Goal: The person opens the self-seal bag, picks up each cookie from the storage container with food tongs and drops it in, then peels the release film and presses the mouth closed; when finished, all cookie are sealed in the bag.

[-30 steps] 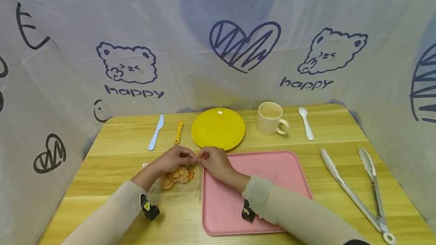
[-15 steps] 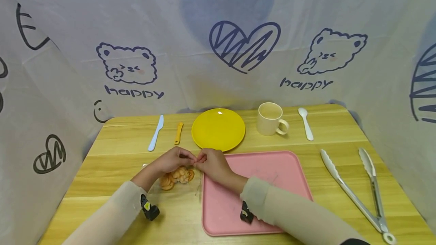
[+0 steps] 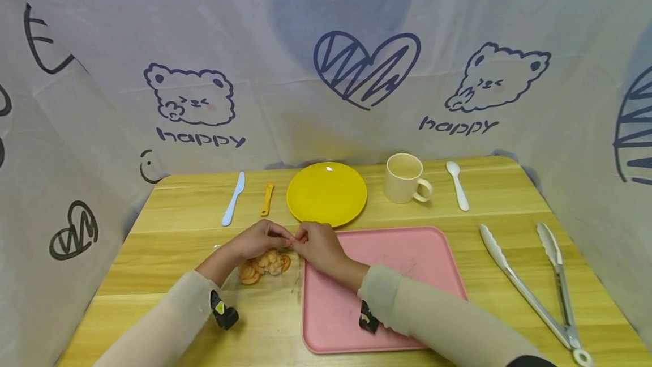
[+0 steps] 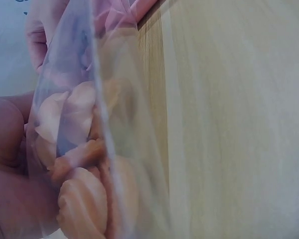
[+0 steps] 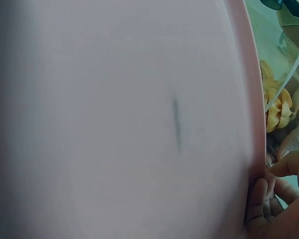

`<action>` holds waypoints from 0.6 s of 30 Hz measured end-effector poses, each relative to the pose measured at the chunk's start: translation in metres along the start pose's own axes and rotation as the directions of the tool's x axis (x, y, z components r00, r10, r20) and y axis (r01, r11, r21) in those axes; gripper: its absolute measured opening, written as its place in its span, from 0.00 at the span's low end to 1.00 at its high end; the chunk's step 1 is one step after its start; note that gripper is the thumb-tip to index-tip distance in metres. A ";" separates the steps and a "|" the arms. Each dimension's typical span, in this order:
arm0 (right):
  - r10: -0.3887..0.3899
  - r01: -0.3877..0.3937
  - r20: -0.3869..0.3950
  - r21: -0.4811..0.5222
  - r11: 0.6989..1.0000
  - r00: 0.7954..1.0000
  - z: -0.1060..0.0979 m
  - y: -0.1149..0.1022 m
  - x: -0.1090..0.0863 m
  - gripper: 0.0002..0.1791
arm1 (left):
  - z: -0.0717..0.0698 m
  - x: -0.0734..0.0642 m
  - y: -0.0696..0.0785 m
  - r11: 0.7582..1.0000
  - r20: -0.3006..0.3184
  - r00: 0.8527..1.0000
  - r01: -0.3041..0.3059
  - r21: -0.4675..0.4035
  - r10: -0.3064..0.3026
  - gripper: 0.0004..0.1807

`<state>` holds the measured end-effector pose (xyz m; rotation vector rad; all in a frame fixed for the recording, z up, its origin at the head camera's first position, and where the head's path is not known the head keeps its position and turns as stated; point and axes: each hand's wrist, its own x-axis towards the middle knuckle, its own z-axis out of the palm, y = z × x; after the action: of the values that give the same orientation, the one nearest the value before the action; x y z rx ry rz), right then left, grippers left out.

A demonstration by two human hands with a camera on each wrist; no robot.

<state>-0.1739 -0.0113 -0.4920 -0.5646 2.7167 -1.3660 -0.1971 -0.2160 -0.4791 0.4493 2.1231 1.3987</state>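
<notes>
A clear plastic bag [image 4: 149, 174] holds several swirled golden cookies [image 3: 265, 267]. It lies on the table just left of the pink tray [image 3: 356, 321]. My left hand [image 3: 261, 240] pinches the bag's edge with thumb and fingers, above the cookies in the head view. Right beside it, my right hand [image 3: 322, 247] pinches the same edge near the tray's upper left corner, and the two hands' fingertips meet. From the left wrist, ridged cookies [image 4: 82, 206] show through the film. The right wrist view has the right hand's curled fingers [image 5: 289, 162] by the tray rim.
Behind the hands stands a yellow plate [image 3: 327, 192], with a cream mug [image 3: 402, 179] and a white spoon [image 3: 457, 186] to its right. A light blue knife [image 3: 233, 200] and a yellow handle-like piece [image 3: 267, 199] lie left. Metal tongs [image 3: 535, 293] rest spread at the right.
My right hand has shifted slightly left and down along the bag's edge, so its fingertips now meet the left hand's. The left hand and the cookies have hardly moved.
</notes>
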 end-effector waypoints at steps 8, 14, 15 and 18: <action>-0.012 0.011 -0.013 -0.067 0.998 1.000 -0.001 -0.003 0.000 0.10 | 0.000 0.001 0.000 1.000 -0.006 1.000 0.006 0.014 -0.006 0.12; -0.027 0.024 -0.023 -0.141 0.990 0.999 -0.001 -0.002 0.001 0.13 | 0.000 0.001 0.001 1.000 -0.006 1.000 0.011 0.017 -0.011 0.13; -0.029 0.025 -0.020 -0.148 0.989 0.999 -0.001 -0.003 0.001 0.13 | 0.000 0.001 0.001 1.000 -0.006 1.000 0.013 0.018 -0.013 0.13; -0.028 0.027 -0.006 -0.174 0.984 1.000 -0.001 -0.003 0.001 0.13 | 0.000 0.001 0.001 1.000 -0.008 1.000 0.014 0.027 -0.014 0.13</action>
<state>-0.1737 -0.0126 -0.4886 -0.6110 2.8641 -1.1447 -0.1980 -0.2153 -0.4781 0.4389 2.1501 1.3674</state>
